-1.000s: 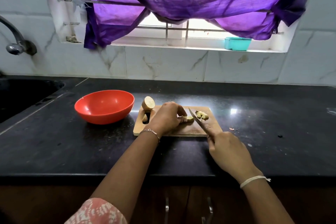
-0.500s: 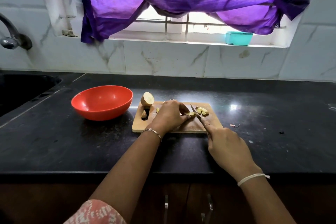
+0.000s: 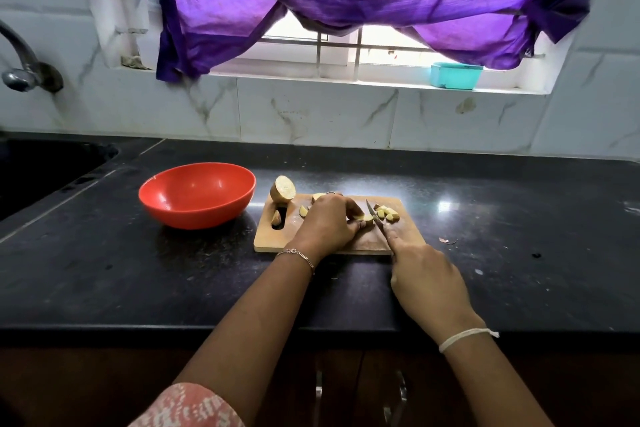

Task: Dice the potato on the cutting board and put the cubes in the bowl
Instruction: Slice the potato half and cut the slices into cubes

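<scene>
Wooden cutting board (image 3: 277,243) lies long side left-right on the black counter (image 3: 519,218). My left hand (image 3: 325,225) has its fingers curled down, pinning a potato strip (image 3: 367,218) mid-board. The strip's long axis runs left-right and its cut end points right, at the knife (image 3: 372,212). My right hand (image 3: 426,277) grips the handle, forefinger along the spine. The blade crosses the strip, tip pointing away from me. Cut cubes (image 3: 388,212) sit just right of the blade, near the board's far right corner. A potato half (image 3: 283,189) stands at the far left corner, cut face up-right. The red bowl (image 3: 197,194) is left of the board, apart from it, with open counter to the right and in front.
</scene>
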Demonstrator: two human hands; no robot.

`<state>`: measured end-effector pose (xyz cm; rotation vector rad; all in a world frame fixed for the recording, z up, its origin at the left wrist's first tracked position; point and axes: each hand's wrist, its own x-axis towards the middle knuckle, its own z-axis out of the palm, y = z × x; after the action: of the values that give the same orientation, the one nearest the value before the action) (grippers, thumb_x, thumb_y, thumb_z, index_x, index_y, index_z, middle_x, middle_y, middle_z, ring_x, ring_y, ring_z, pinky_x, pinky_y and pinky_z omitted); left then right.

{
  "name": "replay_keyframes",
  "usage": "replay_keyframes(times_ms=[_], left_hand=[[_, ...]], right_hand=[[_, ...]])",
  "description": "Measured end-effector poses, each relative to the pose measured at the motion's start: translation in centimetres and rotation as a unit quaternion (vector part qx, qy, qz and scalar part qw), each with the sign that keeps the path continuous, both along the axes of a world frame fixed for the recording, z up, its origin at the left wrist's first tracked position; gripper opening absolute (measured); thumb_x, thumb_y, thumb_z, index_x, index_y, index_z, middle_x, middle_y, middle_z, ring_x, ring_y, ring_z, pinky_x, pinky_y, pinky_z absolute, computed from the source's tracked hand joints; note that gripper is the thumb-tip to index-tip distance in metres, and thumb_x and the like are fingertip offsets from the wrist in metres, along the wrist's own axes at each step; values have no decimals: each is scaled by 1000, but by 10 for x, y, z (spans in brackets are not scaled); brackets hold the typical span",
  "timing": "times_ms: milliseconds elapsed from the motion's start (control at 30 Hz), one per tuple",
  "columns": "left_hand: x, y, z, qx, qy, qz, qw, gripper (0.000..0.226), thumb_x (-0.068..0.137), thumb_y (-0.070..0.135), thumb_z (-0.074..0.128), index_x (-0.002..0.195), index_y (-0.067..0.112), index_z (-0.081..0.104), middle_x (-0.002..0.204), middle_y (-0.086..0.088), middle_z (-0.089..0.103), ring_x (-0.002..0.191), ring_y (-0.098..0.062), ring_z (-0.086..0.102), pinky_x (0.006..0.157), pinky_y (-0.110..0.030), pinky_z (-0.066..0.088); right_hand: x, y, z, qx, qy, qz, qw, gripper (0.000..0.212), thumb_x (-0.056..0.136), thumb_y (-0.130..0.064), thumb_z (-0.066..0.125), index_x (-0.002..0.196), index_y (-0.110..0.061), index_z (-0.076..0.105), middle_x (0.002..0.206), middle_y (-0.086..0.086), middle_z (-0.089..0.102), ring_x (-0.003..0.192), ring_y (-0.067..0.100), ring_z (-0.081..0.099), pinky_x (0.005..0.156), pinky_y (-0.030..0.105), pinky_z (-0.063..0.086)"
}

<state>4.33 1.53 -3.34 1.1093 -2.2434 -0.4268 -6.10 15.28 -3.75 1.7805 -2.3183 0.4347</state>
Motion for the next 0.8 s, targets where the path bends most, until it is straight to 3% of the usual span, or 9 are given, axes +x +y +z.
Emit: replay_keyframes(times_ms=[167, 300, 567, 800], left_hand=[[-1, 0, 0, 0, 6, 10, 1000, 27, 84, 34, 73, 106, 17, 74, 104, 1, 66, 91, -12, 58, 87, -23, 47], [-2, -1, 0, 1, 11, 7, 1000, 25, 84, 31, 73, 105, 17, 74, 104, 1, 65, 83, -8, 55, 81, -19, 45], [-2, -2, 1, 3, 4, -2, 1000, 21, 84, 26, 73, 103, 16, 74, 105, 0, 67, 88, -12, 59, 85, -22, 46], [-2, 1, -3, -2, 27, 20, 999, 24, 84, 31, 73, 103, 16, 74, 103, 0, 70, 84, -9, 57, 80, -17, 44]], right_hand=[[-2, 2, -4, -29, -16, 8, 999, 60, 98, -15, 36, 150, -41, 20, 111, 9, 63, 98, 28, 62, 77, 39, 50], [-2, 0, -4, -20, 12, 10, 1000, 62, 97, -12, 38, 151, -39, 21, 112, 7, 63, 99, 28, 62, 78, 39, 50], [-1, -4, 5, 15, 33, 8, 999, 56, 97, -11, 35, 149, -33, 29, 120, 6, 61, 107, 27, 60, 83, 36, 49], [4, -2, -1, 9, 33, -1, 999, 63, 95, -7, 36, 152, -30, 22, 119, 6, 61, 104, 28, 61, 81, 38, 50]])
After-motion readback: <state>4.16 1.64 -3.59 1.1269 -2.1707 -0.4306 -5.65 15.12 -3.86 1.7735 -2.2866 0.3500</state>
